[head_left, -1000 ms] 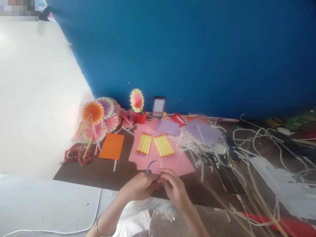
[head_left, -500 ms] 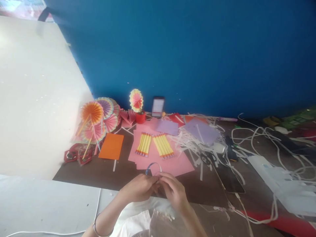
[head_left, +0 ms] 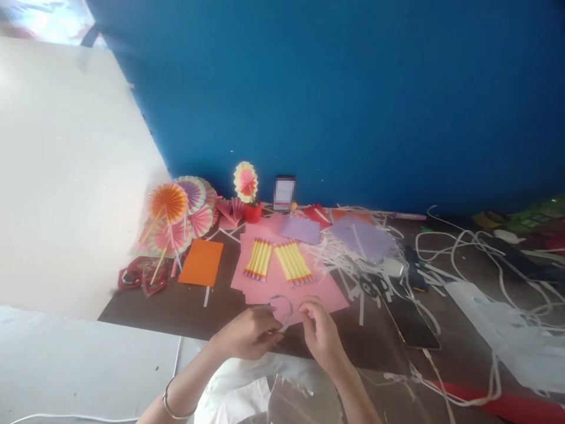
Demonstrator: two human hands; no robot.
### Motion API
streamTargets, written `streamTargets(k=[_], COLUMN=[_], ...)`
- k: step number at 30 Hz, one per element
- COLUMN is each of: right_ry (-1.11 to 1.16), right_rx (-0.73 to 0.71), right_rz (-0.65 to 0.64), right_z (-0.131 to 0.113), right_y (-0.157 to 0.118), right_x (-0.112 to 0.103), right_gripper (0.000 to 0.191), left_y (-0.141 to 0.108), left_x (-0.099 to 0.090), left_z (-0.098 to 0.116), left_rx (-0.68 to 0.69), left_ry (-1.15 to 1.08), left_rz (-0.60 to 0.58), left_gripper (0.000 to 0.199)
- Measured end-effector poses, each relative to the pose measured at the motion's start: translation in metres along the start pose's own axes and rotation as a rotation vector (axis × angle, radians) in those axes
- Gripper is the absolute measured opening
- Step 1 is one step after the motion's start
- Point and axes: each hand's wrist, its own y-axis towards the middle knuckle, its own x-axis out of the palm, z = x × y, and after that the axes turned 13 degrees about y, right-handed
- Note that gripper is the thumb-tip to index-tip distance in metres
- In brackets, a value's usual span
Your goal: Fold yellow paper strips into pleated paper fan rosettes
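Note:
My left hand (head_left: 251, 331) pinches a thin, pale curled strip (head_left: 289, 306) between thumb and fingers. The strip loops up above the fingertips, over the pink paper. My right hand (head_left: 323, 334) is a short way to the right, its thumb and forefinger pressed together; whether anything is between them is too small to see. Just beyond both hands lie two pleated yellow paper pieces, the left one (head_left: 258, 259) and the right one (head_left: 293, 262), with orange and purple edges. They rest on pink sheets (head_left: 326, 297) on the dark table.
Folded paper fans (head_left: 168, 203) and red scissors-like items (head_left: 143, 275) are at the left, beside an orange sheet (head_left: 201, 262). A fan stands in a red pot (head_left: 253, 212). Purple sheets (head_left: 362, 237), tangled white strips (head_left: 339, 253), a phone (head_left: 412, 324) and cables (head_left: 459, 247) lie right.
My hands were together at the curled strip; now my right hand has moved away to the right. The strip stays in my left hand, its loop leaning further right.

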Motion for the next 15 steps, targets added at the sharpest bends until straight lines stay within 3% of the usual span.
streamTargets(k=[8,12,15], right_ry=[-0.022,0.031,-0.026], right_rx=[-0.007,0.056,0.130], right_rz=[0.093,0.022,-0.044], right_z=[0.001,0.013,0.034], right_y=[0.014,0.045,0.079], right_x=[-0.010,-0.018,-0.011], right_gripper=[0.009,0.012,0.014], left_y=[-0.009,-0.013,-0.010], left_x=[-0.005,-0.004,0.001], left_z=[-0.006,-0.013,-0.016], left_rx=[-0.052,-0.080,-0.170], left_ry=[0.026,0.143,0.277], left_rz=[-0.026,0.036,0.071], left_gripper=[0.035,0.036,0.034])
